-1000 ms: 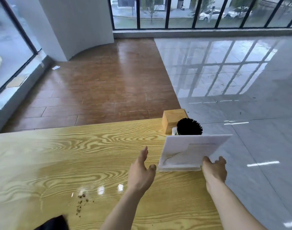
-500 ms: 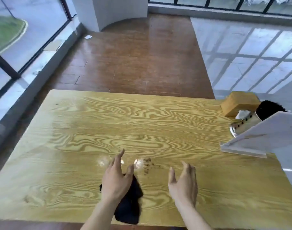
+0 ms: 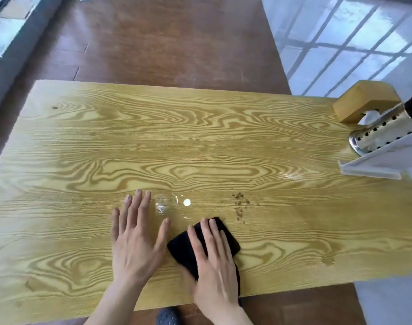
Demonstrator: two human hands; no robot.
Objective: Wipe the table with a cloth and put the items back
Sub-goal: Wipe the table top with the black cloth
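A black cloth (image 3: pixel 226 240) lies on the yellow wood-grain table (image 3: pixel 153 141) near its front edge. My right hand (image 3: pixel 212 263) rests flat on top of the cloth, fingers together, pressing it down. My left hand (image 3: pixel 137 238) lies flat on the bare table just left of the cloth, fingers spread, holding nothing. Brown crumbs (image 3: pixel 241 206) are scattered just beyond the cloth, to its right. At the table's right end stand a wooden box (image 3: pixel 362 99), a perforated metal holder (image 3: pixel 378 134) with black contents, and a white sign stand (image 3: pixel 373 167).
Small wet, shiny spots (image 3: pixel 174 202) sit on the table between my left hand and the crumbs. Brown floor tiles (image 3: pixel 172 41) lie beyond the table, pale glossy tiles (image 3: pixel 345 38) at the right. A dark shoe (image 3: pixel 167 316) shows under the front edge.
My right hand has come down onto the black cloth, which now lies right of my left hand. My left hand has left the cloth and lies flat on the table. The view has tilted down.
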